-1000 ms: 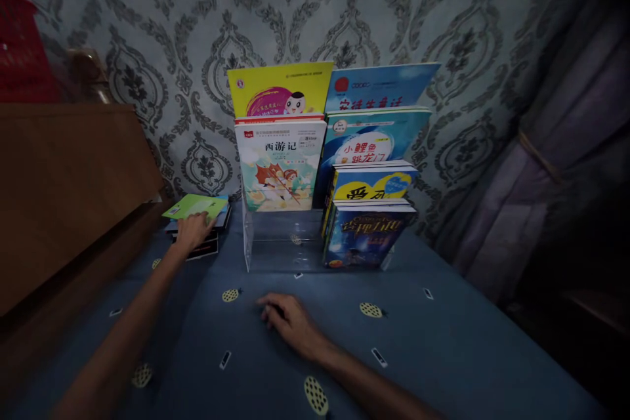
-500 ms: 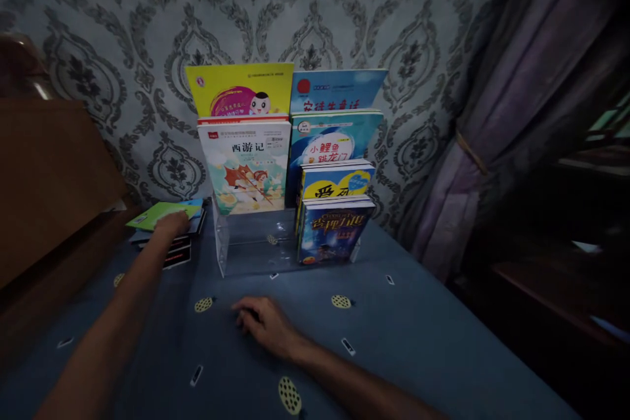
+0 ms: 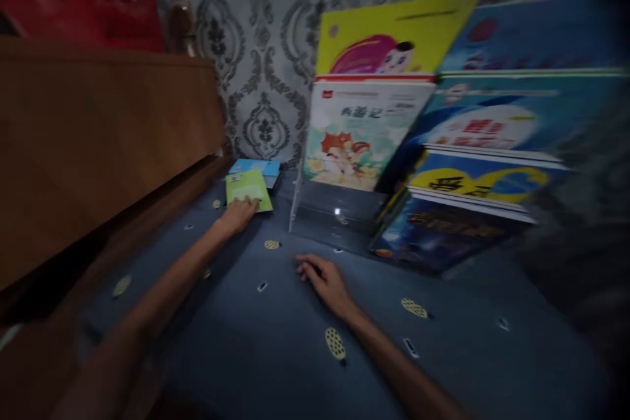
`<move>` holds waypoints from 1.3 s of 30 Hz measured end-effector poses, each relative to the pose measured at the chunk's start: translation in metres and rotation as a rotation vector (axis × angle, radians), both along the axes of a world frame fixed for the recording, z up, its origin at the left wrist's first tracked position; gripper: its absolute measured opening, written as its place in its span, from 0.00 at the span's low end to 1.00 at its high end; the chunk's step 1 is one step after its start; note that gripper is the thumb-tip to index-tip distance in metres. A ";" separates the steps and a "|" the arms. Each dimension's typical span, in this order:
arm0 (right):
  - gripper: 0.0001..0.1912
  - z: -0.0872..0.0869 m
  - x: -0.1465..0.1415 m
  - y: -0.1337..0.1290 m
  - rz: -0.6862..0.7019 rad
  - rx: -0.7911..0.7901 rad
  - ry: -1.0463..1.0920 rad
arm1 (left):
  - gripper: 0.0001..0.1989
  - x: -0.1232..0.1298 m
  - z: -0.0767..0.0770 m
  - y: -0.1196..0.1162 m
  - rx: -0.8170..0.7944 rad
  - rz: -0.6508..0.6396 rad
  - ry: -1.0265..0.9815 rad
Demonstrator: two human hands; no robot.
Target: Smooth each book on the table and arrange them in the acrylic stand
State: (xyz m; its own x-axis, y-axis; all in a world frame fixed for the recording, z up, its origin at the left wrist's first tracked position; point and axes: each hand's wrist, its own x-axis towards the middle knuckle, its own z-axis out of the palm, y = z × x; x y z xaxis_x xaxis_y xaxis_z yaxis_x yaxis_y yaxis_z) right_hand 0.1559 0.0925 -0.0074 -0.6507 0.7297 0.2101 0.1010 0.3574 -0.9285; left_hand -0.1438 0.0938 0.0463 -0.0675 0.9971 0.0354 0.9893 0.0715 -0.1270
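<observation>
On the left, my left hand point(image 3: 239, 213) is closed on the near edge of a green book point(image 3: 250, 189), fingers over its cover; the thumb is hidden. Beneath and behind that book lie others, among them one with a light blue cover point(image 3: 256, 166). My right hand point(image 3: 325, 281) hovers over or rests on the blue tablecloth point(image 3: 295, 341), empty, fingers loosely bent and apart. A clear stepped book stand point(image 3: 319, 210) is beyond it. The stand holds a white picture book point(image 3: 361, 134) and a yellow book point(image 3: 388, 36) on its left side.
More books fill the stand's right side: a dark blue one point(image 3: 447, 230), a blue and yellow one point(image 3: 480, 177) and a teal one point(image 3: 536, 108). A wooden cabinet point(image 3: 108, 144) with a red item point(image 3: 108, 0) on top borders the left. Patterned wallpaper point(image 3: 266, 79) is behind.
My view has turned left, bringing the cabinet and red item further in. The green book has come towards me off the stack with my left hand. My right hand keeps much the same pose.
</observation>
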 end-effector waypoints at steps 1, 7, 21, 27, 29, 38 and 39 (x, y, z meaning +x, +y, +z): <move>0.18 0.000 0.000 0.000 -0.001 0.005 -0.007 | 0.30 0.002 -0.004 -0.015 -0.002 -0.014 -0.009; 0.22 -0.001 0.000 0.003 0.002 0.024 -0.045 | 0.28 0.023 -0.006 -0.100 -0.026 -0.090 -0.060; 0.20 0.001 0.001 -0.011 -0.040 0.103 -0.046 | 0.27 0.087 0.011 -0.203 -0.196 -0.285 -0.192; 0.17 0.002 0.003 -0.017 -0.032 0.213 -0.065 | 0.34 0.038 -0.008 -0.138 -0.141 -0.101 -0.290; 0.16 0.002 0.003 -0.018 -0.040 0.245 -0.078 | 0.35 0.024 -0.016 -0.116 -0.097 -0.019 -0.324; 0.16 0.005 0.005 -0.022 -0.001 0.381 -0.120 | 0.39 0.013 -0.037 -0.094 0.009 0.000 -0.369; 0.16 0.006 0.005 -0.023 -0.008 0.400 -0.124 | 0.39 0.017 -0.040 -0.096 0.022 -0.018 -0.371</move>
